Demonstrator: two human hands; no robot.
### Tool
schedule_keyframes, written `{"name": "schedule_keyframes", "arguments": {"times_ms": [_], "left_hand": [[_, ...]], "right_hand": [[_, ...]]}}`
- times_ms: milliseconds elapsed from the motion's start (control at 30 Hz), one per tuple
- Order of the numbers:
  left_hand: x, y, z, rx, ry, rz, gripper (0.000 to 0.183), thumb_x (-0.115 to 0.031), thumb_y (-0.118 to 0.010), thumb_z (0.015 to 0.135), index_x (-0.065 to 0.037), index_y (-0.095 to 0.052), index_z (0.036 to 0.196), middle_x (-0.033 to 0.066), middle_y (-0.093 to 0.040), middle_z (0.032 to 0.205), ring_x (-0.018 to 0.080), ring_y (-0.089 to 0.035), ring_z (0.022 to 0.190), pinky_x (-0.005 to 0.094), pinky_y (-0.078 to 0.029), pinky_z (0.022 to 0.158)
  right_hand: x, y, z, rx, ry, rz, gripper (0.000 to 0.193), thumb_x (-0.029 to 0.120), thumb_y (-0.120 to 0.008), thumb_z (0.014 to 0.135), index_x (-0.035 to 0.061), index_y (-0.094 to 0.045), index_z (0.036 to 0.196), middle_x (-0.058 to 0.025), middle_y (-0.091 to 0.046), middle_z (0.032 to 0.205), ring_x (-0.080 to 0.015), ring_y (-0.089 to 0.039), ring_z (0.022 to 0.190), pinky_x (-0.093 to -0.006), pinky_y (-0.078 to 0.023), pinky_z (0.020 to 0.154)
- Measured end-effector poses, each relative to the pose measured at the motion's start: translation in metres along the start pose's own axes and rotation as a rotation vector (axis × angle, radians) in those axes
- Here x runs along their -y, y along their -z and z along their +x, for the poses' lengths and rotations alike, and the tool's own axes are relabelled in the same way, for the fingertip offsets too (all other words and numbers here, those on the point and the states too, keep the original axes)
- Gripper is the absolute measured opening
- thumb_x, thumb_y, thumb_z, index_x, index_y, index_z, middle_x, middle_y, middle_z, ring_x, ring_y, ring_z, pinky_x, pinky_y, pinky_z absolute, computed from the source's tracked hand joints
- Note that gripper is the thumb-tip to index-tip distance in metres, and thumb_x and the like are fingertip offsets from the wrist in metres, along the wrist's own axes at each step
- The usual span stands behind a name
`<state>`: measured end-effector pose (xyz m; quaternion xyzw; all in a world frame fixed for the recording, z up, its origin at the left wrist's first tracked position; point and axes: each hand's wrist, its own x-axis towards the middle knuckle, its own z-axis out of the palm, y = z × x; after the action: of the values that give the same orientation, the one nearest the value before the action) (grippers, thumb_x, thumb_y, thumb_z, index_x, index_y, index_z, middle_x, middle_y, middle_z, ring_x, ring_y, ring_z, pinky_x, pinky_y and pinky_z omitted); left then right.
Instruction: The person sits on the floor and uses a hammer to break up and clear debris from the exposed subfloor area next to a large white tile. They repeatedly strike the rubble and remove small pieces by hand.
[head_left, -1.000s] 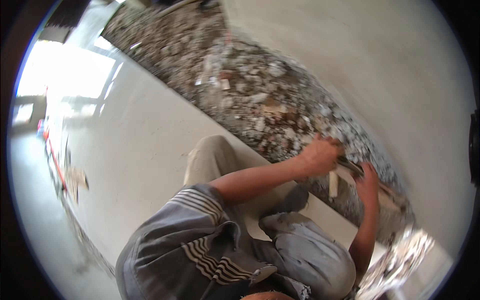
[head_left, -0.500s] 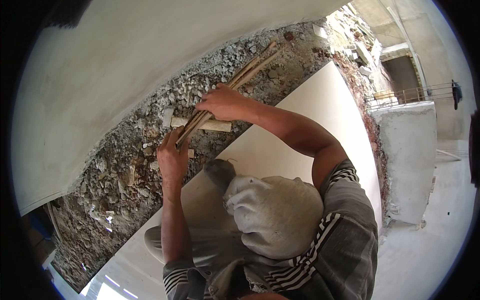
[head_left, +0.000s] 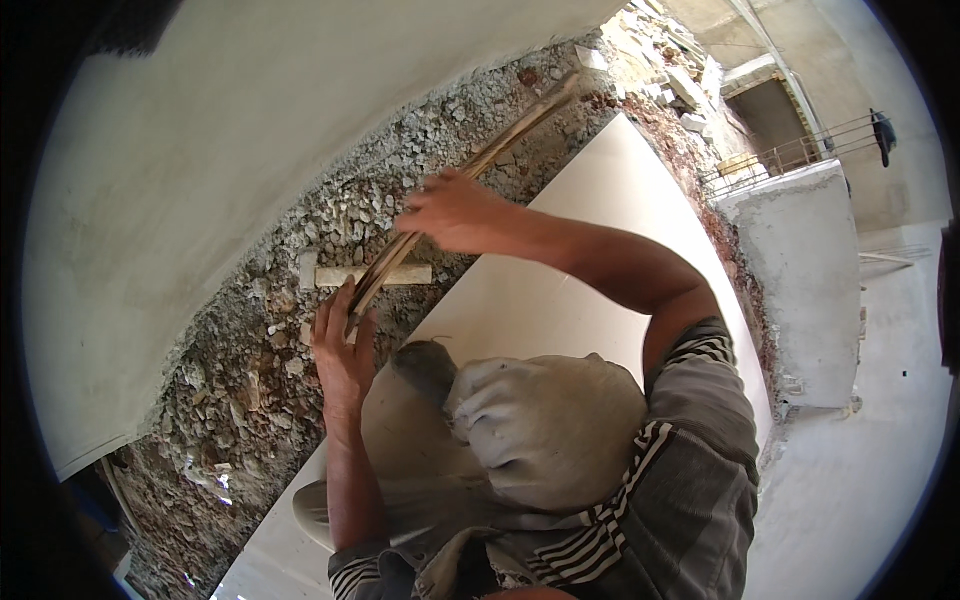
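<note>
Long thin wooden strips (head_left: 515, 130) slant across the rubble, bunched together. Around their lower end are the fingers of my left hand (head_left: 342, 350), with the thumb apart on the near side. Farther up, my right hand (head_left: 460, 212) is on the strips with its fingers curled over them, slightly blurred; its palm side is hidden. Under the strips, on the rubble, lies what looks like a hammer (head_left: 405, 275) with a pale wooden handle and a grey block-like head.
A large pale board (head_left: 570, 265) lies beneath my legs. Broken stone and rubble (head_left: 230, 400) fill the strip along the plastered wall (head_left: 180, 180). At the right stand a grey concrete block wall (head_left: 800, 290) and thin rebar (head_left: 800, 155); loose bricks (head_left: 690, 85) lie at the far end.
The strips have come together into a narrower bundle. My right hand's fingers have shifted and look looser. The surroundings have slid left as the view turned.
</note>
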<state>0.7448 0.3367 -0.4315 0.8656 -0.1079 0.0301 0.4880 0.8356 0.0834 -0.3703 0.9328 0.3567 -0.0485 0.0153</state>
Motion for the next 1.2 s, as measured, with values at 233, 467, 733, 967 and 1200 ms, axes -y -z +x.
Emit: {"name": "schedule_keyframes", "arguments": {"times_ms": [233,467,733,967,1200], "left_hand": [[0.039,0.046,-0.028,-0.157,0.047,-0.029,0.064,-0.027,-0.074,0.085,-0.001,-0.048,0.137,0.0215,-0.050,0.140,0.0350,-0.046,0.132,0.0513,-0.037,0.109],[0.058,0.074,-0.060,-0.365,0.245,-0.295,0.063,-0.033,-0.070,0.089,0.000,-0.047,0.137,0.0199,-0.049,0.140,0.0322,-0.047,0.129,0.0492,-0.035,0.109],[0.085,0.094,-0.077,-0.313,0.395,-0.213,0.040,-0.033,-0.054,0.100,0.001,-0.065,0.118,0.0138,-0.070,0.099,0.0200,-0.062,0.106,0.0365,-0.047,0.095],[0.132,0.161,-0.149,-0.678,0.587,-0.377,0.075,-0.056,-0.022,0.102,0.005,-0.060,0.119,0.0195,-0.059,0.130,0.0295,-0.054,0.123,0.0476,-0.035,0.110],[0.150,0.196,-0.291,-1.138,0.855,-0.855,0.069,-0.063,-0.032,0.098,-0.008,-0.047,0.137,0.0125,-0.047,0.143,0.0287,-0.040,0.134,0.0490,-0.029,0.111]], "right_hand": [[-0.229,0.081,-0.106,-0.318,-0.457,-0.080,0.045,-0.006,-0.060,0.079,0.0157,-0.067,0.117,-0.0157,-0.067,0.110,-0.0313,-0.061,0.108,-0.0456,-0.046,0.100],[-0.312,0.070,-0.227,-0.319,-1.118,-0.935,0.081,0.027,-0.060,0.087,0.0333,-0.016,0.154,-0.0199,-0.020,0.157,-0.0424,-0.029,0.139,-0.0684,-0.025,0.105],[-0.144,-0.122,-0.110,0.005,-0.832,0.031,0.067,0.045,-0.067,0.084,0.0181,-0.045,0.141,-0.0153,-0.035,0.150,-0.0337,-0.034,0.137,-0.0620,-0.028,0.105],[-0.040,-0.126,-0.014,0.099,-0.422,0.221,0.062,0.049,-0.055,0.094,0.0106,-0.042,0.142,-0.0164,-0.037,0.148,-0.0371,-0.037,0.135,-0.0543,-0.027,0.112],[-0.006,-0.151,0.029,0.231,-0.434,0.325,0.076,0.060,-0.051,0.092,0.0085,-0.036,0.146,-0.0176,-0.029,0.154,-0.0370,-0.032,0.139,-0.0566,-0.031,0.110]]}}
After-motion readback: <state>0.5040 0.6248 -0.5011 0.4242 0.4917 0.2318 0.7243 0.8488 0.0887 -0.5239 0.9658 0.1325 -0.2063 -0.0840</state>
